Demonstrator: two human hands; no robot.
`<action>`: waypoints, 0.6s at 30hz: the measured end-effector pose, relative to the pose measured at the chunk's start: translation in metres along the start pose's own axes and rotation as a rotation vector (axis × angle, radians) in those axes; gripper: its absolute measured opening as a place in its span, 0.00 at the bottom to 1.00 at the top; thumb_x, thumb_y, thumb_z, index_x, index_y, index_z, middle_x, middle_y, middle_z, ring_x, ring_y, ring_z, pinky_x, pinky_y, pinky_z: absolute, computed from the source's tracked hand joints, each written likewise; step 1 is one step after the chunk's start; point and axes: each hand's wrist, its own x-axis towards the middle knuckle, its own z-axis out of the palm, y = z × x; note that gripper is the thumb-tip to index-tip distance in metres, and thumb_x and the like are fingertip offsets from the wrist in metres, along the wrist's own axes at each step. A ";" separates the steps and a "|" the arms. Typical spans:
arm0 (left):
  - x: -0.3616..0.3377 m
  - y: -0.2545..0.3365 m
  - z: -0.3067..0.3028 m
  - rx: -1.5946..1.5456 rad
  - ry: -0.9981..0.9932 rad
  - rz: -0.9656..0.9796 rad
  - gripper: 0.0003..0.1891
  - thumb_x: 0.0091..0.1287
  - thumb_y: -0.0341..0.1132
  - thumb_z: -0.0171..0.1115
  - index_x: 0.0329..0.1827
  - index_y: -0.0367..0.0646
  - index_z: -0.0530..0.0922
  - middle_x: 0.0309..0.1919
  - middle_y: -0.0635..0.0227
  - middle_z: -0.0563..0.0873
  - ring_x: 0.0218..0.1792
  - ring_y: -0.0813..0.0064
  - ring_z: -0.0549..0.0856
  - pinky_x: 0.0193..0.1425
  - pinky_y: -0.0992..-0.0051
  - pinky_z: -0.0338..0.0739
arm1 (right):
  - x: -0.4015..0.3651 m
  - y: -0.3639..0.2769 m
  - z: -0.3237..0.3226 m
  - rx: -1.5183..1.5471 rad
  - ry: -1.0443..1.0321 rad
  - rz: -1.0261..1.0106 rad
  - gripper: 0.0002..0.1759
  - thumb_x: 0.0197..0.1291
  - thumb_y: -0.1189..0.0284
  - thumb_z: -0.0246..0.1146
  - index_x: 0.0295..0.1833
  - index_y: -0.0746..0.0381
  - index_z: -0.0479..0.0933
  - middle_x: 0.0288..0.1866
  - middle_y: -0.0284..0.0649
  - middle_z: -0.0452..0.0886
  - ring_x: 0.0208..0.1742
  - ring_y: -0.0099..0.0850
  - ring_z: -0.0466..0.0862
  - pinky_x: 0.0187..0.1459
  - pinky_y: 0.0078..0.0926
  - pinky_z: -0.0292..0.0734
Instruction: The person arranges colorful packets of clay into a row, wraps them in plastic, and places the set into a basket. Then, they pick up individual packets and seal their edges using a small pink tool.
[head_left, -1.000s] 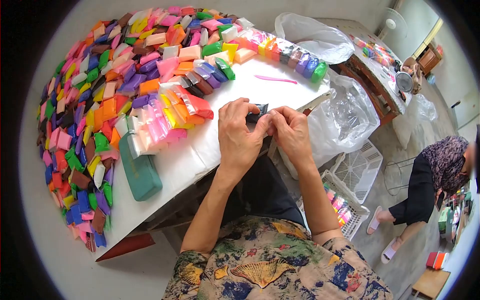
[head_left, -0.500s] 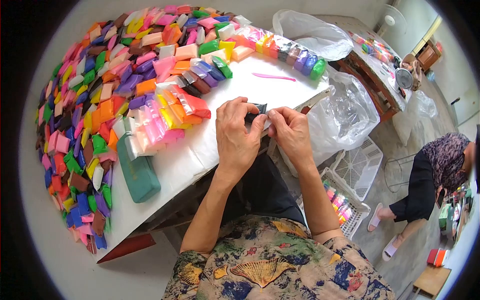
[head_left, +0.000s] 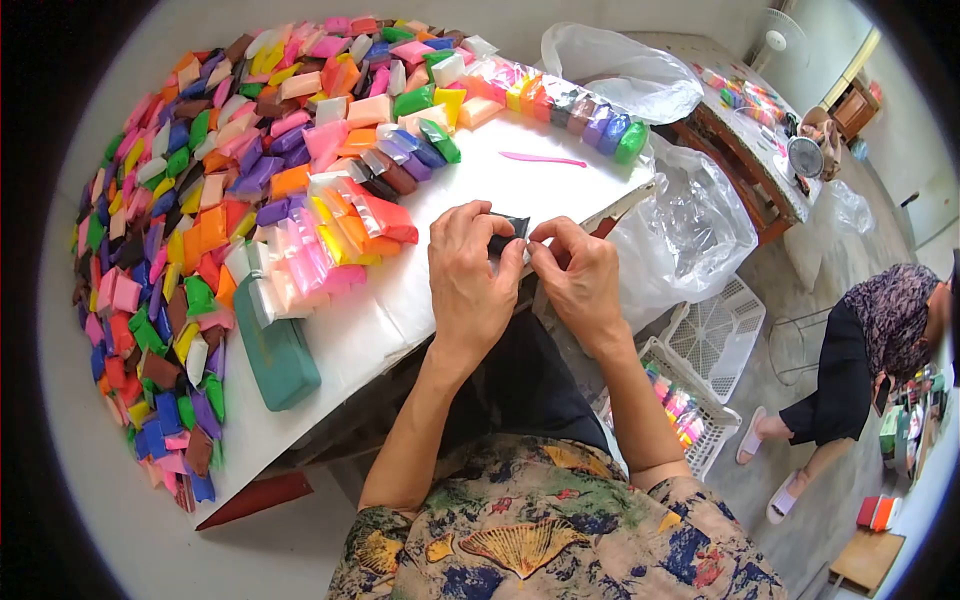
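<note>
In the head view, my left hand (head_left: 468,275) is closed around a small black packet (head_left: 511,228), thumb on the near side and fingers curled behind it. My right hand (head_left: 580,272) pinches at the packet's right edge; its fingertips nearly meet my left thumb, and a small pale bit shows between them. Both hands are just over the table's near edge. Beyond them a pink plastic modelling tool (head_left: 543,159) lies on the white tabletop (head_left: 470,200). To the left are small stacks of coloured packets (head_left: 345,235), the nearest partly in clear wrap.
A large heap of coloured packets (head_left: 200,200) covers the table's left side. A green case (head_left: 277,350) lies near the front edge. Clear plastic bags (head_left: 685,225) hang at the right, above white crates (head_left: 715,335). Another person (head_left: 870,350) bends over at far right.
My right hand has turned slightly and its fingers are curled more tightly at the packet's edge. My left hand keeps its hold on the packet. The whole view has shifted slightly.
</note>
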 end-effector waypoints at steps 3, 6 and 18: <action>-0.001 -0.006 -0.003 -0.019 -0.038 0.035 0.08 0.62 0.26 0.62 0.44 0.37 0.80 0.54 0.52 0.80 0.62 0.50 0.74 0.70 0.56 0.66 | -0.003 0.009 0.000 0.085 -0.018 -0.089 0.04 0.60 0.74 0.66 0.39 0.62 0.82 0.21 0.44 0.81 0.22 0.40 0.84 0.28 0.35 0.76; -0.002 -0.007 -0.012 -0.032 -0.110 0.066 0.12 0.61 0.25 0.60 0.48 0.36 0.80 0.57 0.51 0.78 0.64 0.49 0.73 0.72 0.55 0.64 | -0.008 0.014 -0.003 0.104 -0.053 -0.178 0.05 0.60 0.76 0.66 0.42 0.62 0.82 0.22 0.44 0.80 0.23 0.38 0.83 0.28 0.32 0.76; -0.007 -0.005 -0.007 0.095 -0.090 0.070 0.19 0.58 0.27 0.68 0.54 0.41 0.81 0.62 0.52 0.77 0.68 0.51 0.71 0.73 0.58 0.64 | -0.005 0.021 -0.003 0.307 -0.171 -0.070 0.07 0.65 0.78 0.63 0.47 0.65 0.82 0.21 0.38 0.79 0.22 0.21 0.78 0.26 0.23 0.72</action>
